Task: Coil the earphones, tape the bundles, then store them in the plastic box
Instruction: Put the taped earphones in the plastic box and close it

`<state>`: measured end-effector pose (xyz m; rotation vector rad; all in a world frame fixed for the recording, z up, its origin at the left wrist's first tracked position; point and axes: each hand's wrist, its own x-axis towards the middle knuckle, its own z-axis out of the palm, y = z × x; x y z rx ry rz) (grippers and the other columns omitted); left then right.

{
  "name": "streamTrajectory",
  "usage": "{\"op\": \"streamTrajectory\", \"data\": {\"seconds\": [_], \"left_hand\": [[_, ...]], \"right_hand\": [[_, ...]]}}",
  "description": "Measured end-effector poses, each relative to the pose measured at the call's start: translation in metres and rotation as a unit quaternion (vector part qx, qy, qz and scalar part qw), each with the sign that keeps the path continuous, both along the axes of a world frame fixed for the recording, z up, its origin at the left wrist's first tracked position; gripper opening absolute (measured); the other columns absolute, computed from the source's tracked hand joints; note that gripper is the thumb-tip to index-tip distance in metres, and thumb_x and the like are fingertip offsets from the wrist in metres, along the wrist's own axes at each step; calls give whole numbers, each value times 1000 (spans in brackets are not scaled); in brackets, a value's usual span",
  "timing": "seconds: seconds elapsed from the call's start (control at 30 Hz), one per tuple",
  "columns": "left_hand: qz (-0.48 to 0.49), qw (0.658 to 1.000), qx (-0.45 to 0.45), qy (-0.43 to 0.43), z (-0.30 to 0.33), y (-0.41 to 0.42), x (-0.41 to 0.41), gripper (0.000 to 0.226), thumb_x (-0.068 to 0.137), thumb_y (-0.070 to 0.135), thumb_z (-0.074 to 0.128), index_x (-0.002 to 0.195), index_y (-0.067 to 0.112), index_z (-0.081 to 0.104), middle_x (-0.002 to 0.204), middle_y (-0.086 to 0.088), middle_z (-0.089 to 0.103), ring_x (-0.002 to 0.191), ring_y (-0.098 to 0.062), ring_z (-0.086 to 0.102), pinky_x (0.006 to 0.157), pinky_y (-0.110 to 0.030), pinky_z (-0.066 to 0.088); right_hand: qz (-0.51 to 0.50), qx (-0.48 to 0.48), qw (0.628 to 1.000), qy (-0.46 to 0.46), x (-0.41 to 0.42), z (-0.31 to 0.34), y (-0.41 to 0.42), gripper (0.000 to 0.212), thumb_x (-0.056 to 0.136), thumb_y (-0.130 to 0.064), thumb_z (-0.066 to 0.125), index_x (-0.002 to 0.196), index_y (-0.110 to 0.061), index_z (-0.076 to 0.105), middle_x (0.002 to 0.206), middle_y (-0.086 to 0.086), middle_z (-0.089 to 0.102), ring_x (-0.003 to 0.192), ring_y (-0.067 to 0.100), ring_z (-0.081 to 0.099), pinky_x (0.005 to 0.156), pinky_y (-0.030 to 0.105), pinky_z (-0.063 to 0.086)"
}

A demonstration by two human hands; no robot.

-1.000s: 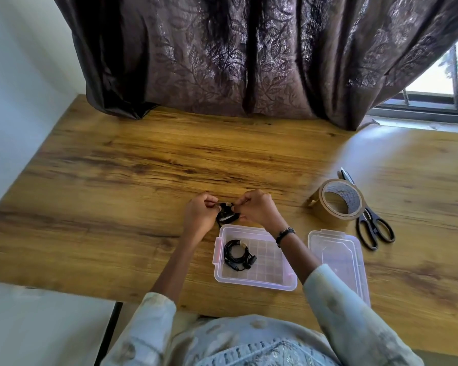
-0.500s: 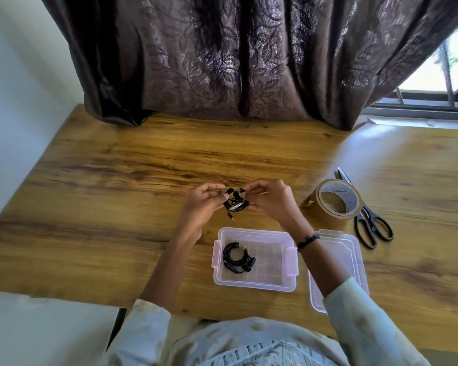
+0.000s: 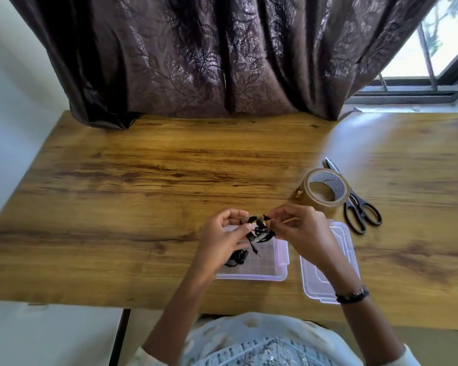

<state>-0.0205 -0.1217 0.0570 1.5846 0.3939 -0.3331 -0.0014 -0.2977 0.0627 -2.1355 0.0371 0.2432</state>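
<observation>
Both hands meet above the open plastic box (image 3: 280, 270). Left hand (image 3: 222, 237) pinches one side of a coiled black earphone bundle (image 3: 259, 231), fingers curled onto it; right hand (image 3: 302, 231) pinches the other side, thumb and forefinger closed on the bundle near a strip of brown tape (image 3: 291, 220) that sticks out past the fingertips. Bundle is held in the air over the far edge of the box, with a plug end (image 3: 257, 252) of the cable hanging down from it.

Second earphone bundle (image 3: 237, 258) lies inside the box at its left side, partly hidden by the left hand.

Box lid (image 3: 315, 283) lies flat just right of the box (the right forearm crosses over it). A dark beaded bracelet (image 3: 352, 295) sits on the right wrist.

Farther right: roll of brown tape (image 3: 324, 191) lying on its side, hole facing up, near the lid's far end. Black scissors (image 3: 357, 208) lie closed right beside the roll, blades passing behind it.

All of it rests on a wooden table (image 3: 143, 180). Dark patterned curtain (image 3: 209, 62) hangs at the table's far edge; a window (image 3: 439, 48) shows at upper right.
</observation>
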Motion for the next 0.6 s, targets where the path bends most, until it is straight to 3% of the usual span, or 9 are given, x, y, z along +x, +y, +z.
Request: {"op": "streamTrajectory", "data": {"seconds": [0.13,0.27,0.43,0.53,0.6], "left_hand": [[-21,997,67,-10,-24,-11,-10,14,83,5,70,94,13,66,90,-6,65,85,-14,68,65,-27,59],[-31,993,115,-17,-36,-15,-12,14,83,3,70,95,10,66,87,-4,64,83,-11,66,64,-25,60],[-44,979,194,-39,-47,-13,-11,16,81,7,73,90,18,67,88,4,68,86,-12,68,69,-35,61],[-55,973,221,-46,-50,-16,-12,16,81,9,74,90,19,67,87,6,68,82,-12,68,69,-36,60],[-60,971,229,-44,-51,-19,-13,15,82,9,73,92,18,67,87,2,69,78,-14,69,64,-36,61]], "right_hand": [[11,-89,996,7,-14,-17,0,13,83,-14,71,81,-27,71,72,-9,70,67,12,69,62,31,57],[31,-193,980,-24,-16,-20,5,10,85,-23,68,93,-26,74,82,-8,74,77,14,68,66,27,51],[60,-279,954,-92,-18,-27,16,13,87,-28,66,98,-26,72,86,-7,73,85,15,61,59,27,48],[79,-330,931,-132,-20,-35,20,2,81,-23,73,83,-22,73,71,-6,70,80,15,54,48,27,43],[85,-367,915,-143,-22,-37,24,17,66,-16,83,62,-18,67,54,-5,62,67,17,53,40,24,28]]}}
